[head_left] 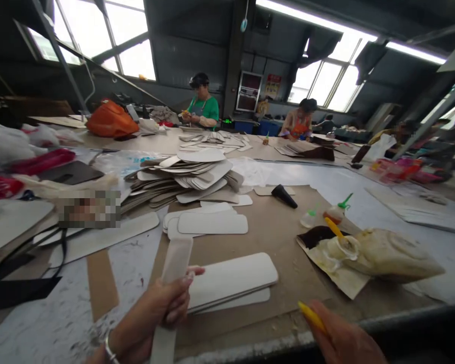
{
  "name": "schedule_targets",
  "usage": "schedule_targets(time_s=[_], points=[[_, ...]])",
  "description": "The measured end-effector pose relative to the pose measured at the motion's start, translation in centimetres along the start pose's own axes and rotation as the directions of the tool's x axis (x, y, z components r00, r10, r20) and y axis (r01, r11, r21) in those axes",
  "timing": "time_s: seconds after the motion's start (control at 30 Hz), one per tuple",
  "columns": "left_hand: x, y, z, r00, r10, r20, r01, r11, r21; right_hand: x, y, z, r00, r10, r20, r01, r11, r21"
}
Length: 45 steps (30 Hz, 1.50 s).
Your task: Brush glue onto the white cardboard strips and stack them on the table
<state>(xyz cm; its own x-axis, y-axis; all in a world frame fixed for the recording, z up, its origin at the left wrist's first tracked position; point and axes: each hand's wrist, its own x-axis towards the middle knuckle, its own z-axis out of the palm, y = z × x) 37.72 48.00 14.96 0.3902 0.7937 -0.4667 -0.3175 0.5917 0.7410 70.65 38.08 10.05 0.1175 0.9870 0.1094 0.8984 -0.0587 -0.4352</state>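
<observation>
My left hand (163,308) is closed around a long, narrow pale strip (176,260) that stands nearly upright over the table's near edge. My right hand (341,338) sits at the lower right, closed on a thin yellow stick (311,316) that points up and left. Between the hands lies a small stack of white rounded rectangular pieces (231,280) on a brown cardboard sheet (273,237). More of the same white pieces (207,222) lie farther back on the cardboard.
A glue-smeared lump with a yellow applicator (379,255) sits right of the cardboard, with small green-capped glue bottles (335,212) and a black cone (284,196) behind it. A large heap of cut pieces (185,177) lies mid-table. Other people work at the far side.
</observation>
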Motion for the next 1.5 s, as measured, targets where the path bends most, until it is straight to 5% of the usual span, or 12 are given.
schedule_targets(time_s=[0.23, 0.37, 0.5, 0.67, 0.77, 0.9, 1.07, 1.33, 1.5], points=[[-0.2, 0.4, -2.4, 0.998, -0.037, -0.050, 0.039, 0.999, 0.036, 2.4, -6.4, -2.2, 0.970, 0.224, -0.099, -0.161, 0.888, 0.431], [0.1, -0.1, -3.1, 0.998, 0.006, -0.059, -0.003, 0.999, 0.044, 3.8, -9.0, -3.3, 0.947, 0.272, -0.171, -0.160, 0.860, 0.485], [0.4, -0.4, -4.2, 0.988, 0.027, -0.150, -0.017, 0.998, 0.067, 4.8, -11.5, -2.2, 0.933, 0.348, -0.088, -0.217, 0.743, 0.633], [0.7, -1.5, -5.0, 0.952, 0.118, -0.283, -0.057, 0.975, 0.214, 6.0, -14.5, 0.8, 0.921, 0.382, 0.080, -0.261, 0.448, 0.855], [1.0, -2.0, -5.3, 0.941, 0.167, -0.294, -0.065, 0.943, 0.327, 6.6, -16.1, 2.5, 0.896, 0.399, 0.197, -0.331, 0.301, 0.894], [1.1, -1.9, -5.0, 0.930, 0.262, -0.257, -0.113, 0.871, 0.478, 7.1, -17.3, 4.5, 0.875, 0.393, 0.282, -0.387, 0.221, 0.895], [1.4, -2.1, -4.2, 0.956, 0.231, -0.178, -0.088, 0.811, 0.578, 7.1, -17.6, 6.5, 0.892, 0.370, 0.259, -0.370, 0.268, 0.890], [1.8, -3.3, -4.9, 0.964, 0.212, -0.161, -0.058, 0.757, 0.651, 6.8, -14.8, 5.4, 0.933, 0.357, 0.044, -0.274, 0.626, 0.730], [1.4, -3.3, -4.7, 0.957, 0.224, -0.183, -0.052, 0.754, 0.655, 6.6, -16.4, 5.4, 0.944, 0.322, 0.067, -0.263, 0.614, 0.744]])
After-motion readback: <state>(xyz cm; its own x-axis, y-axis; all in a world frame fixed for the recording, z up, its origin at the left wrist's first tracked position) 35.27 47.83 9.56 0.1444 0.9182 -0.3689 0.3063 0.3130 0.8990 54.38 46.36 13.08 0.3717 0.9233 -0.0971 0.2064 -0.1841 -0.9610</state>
